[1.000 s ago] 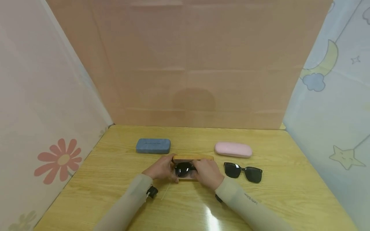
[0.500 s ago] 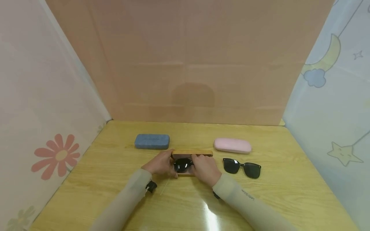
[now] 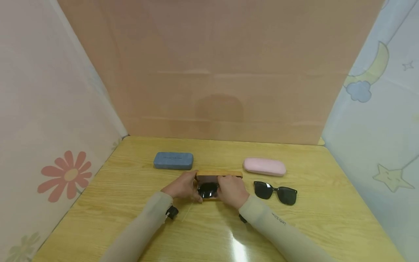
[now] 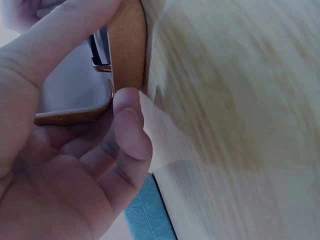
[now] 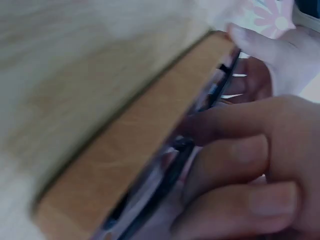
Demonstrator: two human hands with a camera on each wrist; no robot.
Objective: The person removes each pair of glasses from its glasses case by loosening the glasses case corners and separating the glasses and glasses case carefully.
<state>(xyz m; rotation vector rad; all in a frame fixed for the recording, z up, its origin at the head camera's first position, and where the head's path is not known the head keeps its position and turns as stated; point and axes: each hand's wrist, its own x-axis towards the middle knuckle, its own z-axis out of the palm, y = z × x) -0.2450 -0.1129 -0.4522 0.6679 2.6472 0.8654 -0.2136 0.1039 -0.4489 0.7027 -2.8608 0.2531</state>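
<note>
Sunglasses (image 3: 207,189) with dark lenses lie inside an open tan case (image 3: 218,175) in the middle of the wooden table (image 3: 327,222), and both hands are on that case. The left hand (image 3: 181,187) holds the left end of the case, with its thumb and fingers curled round the edge. The right hand (image 3: 233,191) holds the right end, and its fingers bend over the sunglasses and touch them. A second pair of dark sunglasses (image 3: 276,192) lies flat just to the right of the hands. A pink case (image 3: 264,166) sits closed behind that pair. A blue case (image 3: 173,161) sits closed behind the left hand.
</note>
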